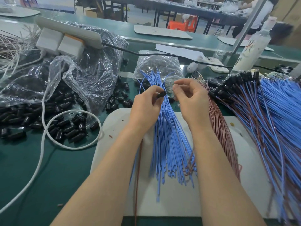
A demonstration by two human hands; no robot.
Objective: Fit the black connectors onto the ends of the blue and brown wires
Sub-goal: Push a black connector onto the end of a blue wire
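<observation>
Bench: a green bench (pixel 32 168) is seen under everything, with a white mat (pixel 179 201) laid on it in front of the person.
Finished work: a finished bundle (pixel 268 119) of blue and brown wires is spread over the mat's right side, with black caps fitted at its far ends.
Parts stock: loose connectors (pixel 65 124) are heaped on the bench at the left, beside and under a crumpled plastic bag (pixel 91 75).
Blue wires: the blue wires (pixel 169 144) are fanned on the mat between the forearms, and no caps are seen on them.
Brown wires: the brown wires (pixel 223 132) are laid just beside the blue ones, passing under the right wrist.
Left hand: the left hand (pixel 146 106) is raised over the fan, and one black connector (pixel 161 94) is pinched between its thumb and fingertips.
Right hand: the right hand (pixel 190 101) is held near the connector with its fingers curled and thumb and forefinger brought together. Whether a wire end is pinched there cannot be told.
Handling, wire: each wire is judged light, thin and limp. It is best taken close behind its tip, so that buckling is avoided when it is pushed in.
Handling, connector: the part is judged small, light, smooth and fairly rigid. It is best gripped by its sides, with the mouth left uncovered.
</observation>
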